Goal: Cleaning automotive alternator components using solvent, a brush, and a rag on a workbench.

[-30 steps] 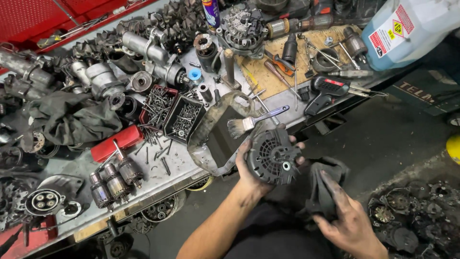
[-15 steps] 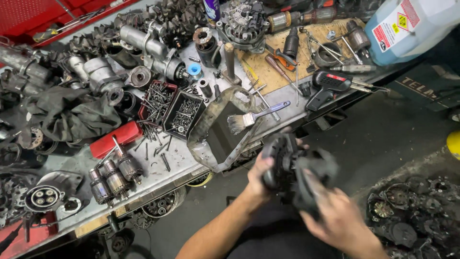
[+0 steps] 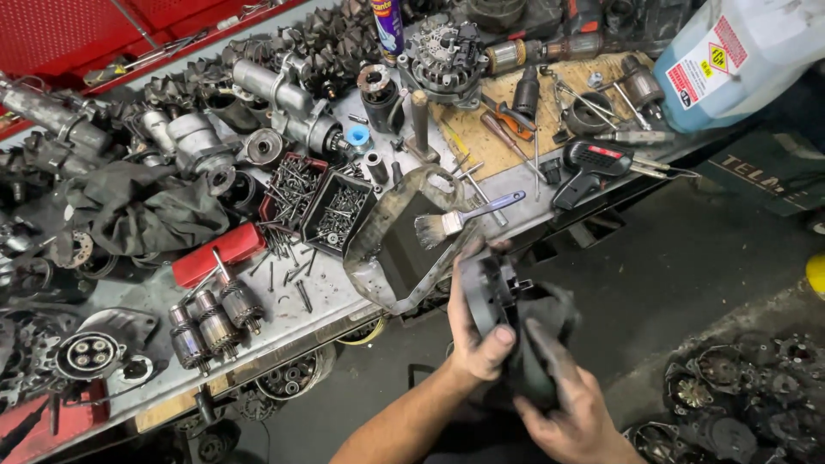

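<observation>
mid-wipe, by the look of it: left hand (image 3: pixel 475 331) curled tight round black housing (image 3: pixel 491 292), held off the counter (image 3: pixel 344 301) edge; right hand (image 3: pixel 563 399) pressing dark rag (image 3: pixel 550 318) against it, fingers closed. probably needs turning to reach unwiped faces.

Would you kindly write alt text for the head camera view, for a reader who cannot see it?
A person's left hand and right hand grip a round black motor housing wrapped in a dark rag, beside a crowded workbench. A paintbrush lies across a metal tray, beside bins of screws.
</observation>
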